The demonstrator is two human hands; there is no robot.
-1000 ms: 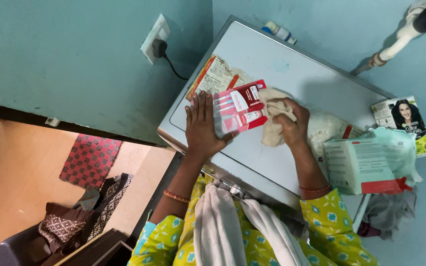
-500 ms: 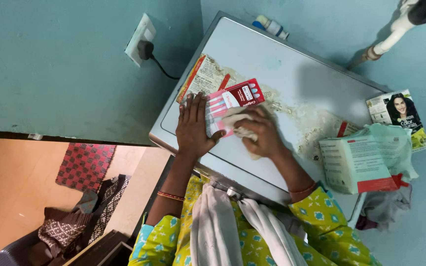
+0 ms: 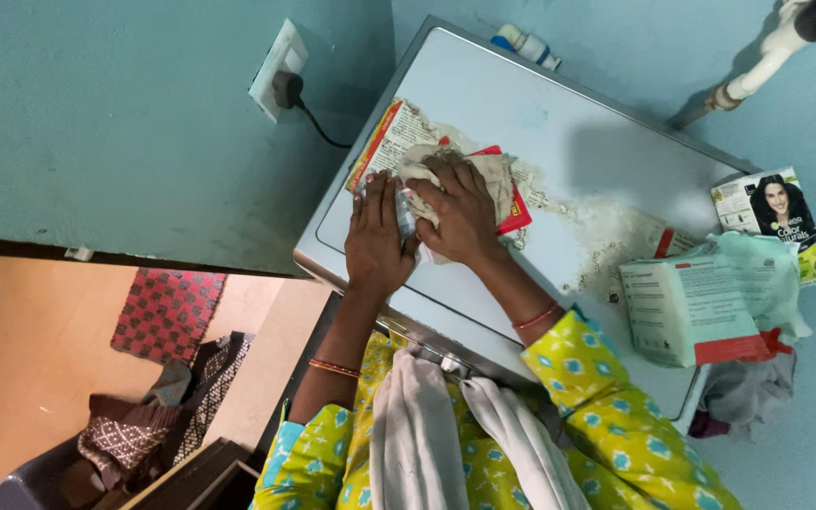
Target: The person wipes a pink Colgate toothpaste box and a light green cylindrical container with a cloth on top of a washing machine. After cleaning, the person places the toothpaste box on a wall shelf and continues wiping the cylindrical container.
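head view: the left hand (image 3: 377, 236) lies flat, fingers spread, on the left end of a red blister pack (image 3: 514, 210) that rests on the white appliance top (image 3: 559, 132); its grip is open and pinches nothing. the right hand (image 3: 458, 212) presses a beige cloth (image 3: 498, 175) down onto the pack, fingers curled over the cloth. torn printed paper (image 3: 391, 137) sticks to the top beside the pack. to the right stand a pale green carton (image 3: 682, 307) and a hair-colour box (image 3: 774, 219). a plugged wall socket (image 3: 279, 80) sits on the teal wall, upper left
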